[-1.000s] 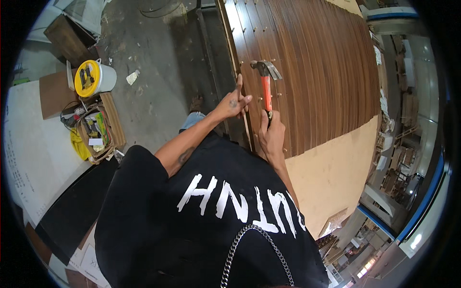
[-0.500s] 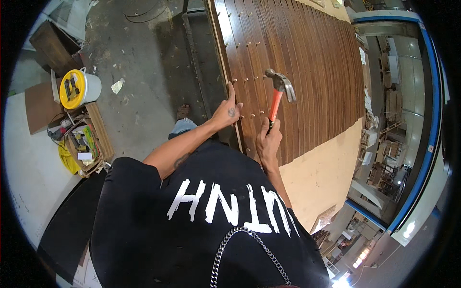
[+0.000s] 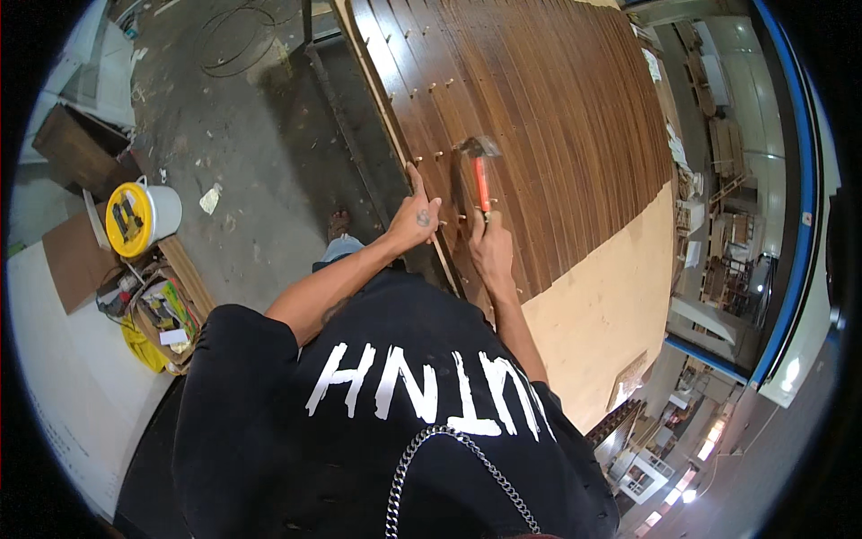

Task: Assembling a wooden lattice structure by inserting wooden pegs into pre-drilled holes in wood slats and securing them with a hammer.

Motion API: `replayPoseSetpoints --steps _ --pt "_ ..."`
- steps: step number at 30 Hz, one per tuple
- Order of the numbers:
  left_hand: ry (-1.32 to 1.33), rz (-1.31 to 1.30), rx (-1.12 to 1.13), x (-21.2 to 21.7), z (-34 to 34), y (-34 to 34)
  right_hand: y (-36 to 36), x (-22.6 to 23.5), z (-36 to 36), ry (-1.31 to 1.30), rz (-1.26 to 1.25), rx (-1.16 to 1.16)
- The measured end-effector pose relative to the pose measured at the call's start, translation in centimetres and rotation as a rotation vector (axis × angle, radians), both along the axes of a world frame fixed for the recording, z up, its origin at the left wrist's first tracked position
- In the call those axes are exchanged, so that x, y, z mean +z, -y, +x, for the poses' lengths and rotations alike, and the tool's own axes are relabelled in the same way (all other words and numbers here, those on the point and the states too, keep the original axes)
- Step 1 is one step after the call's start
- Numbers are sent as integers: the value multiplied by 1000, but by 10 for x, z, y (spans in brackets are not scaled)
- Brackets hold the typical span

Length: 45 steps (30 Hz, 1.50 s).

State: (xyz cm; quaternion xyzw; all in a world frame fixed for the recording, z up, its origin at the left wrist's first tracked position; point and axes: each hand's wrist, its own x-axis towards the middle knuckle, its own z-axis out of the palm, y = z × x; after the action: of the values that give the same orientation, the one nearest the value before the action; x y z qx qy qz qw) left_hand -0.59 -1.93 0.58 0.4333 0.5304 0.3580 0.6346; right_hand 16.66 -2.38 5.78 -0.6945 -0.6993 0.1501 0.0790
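My right hand (image 3: 491,247) is closed round the handle of a claw hammer (image 3: 481,184) with a red-orange shaft. The hammer's metal head is smeared by motion over the brown slatted wood panel (image 3: 557,162). Small light pegs (image 3: 438,154) stick up in rows along the panel's left side. My left hand (image 3: 415,218) rests at the panel's left edge, holding nothing, with the index finger stretched toward a peg in the outer row and the thumb apart. Its other fingers are partly hidden.
Bare pale board (image 3: 593,305) shows at the panel's near right. On the left stand a white bucket (image 3: 164,211) with a yellow lid and a box of tools (image 3: 166,310). A metal frame bar (image 3: 346,126) runs beside the panel's left edge.
The hammer has swung, its head now blurred and left of where it was. My left hand stays at the panel edge, index finger still stretched. The whole view has shifted slightly.
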Motion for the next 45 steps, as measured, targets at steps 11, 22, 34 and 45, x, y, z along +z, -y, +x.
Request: replayPoseSetpoints --steps 11,22,34,45 --pt "-18 27 -44 -1 -1 -2 -22 -1 14 -7 -19 -116" --pt "-213 240 263 -42 -53 -63 -37 16 -14 -154 50 -217" --pt "-291 134 288 -28 -59 -86 -122 1 -68 -50 56 48" --pt "-249 213 318 -32 -60 -84 -99 5 -77 -87 57 103"
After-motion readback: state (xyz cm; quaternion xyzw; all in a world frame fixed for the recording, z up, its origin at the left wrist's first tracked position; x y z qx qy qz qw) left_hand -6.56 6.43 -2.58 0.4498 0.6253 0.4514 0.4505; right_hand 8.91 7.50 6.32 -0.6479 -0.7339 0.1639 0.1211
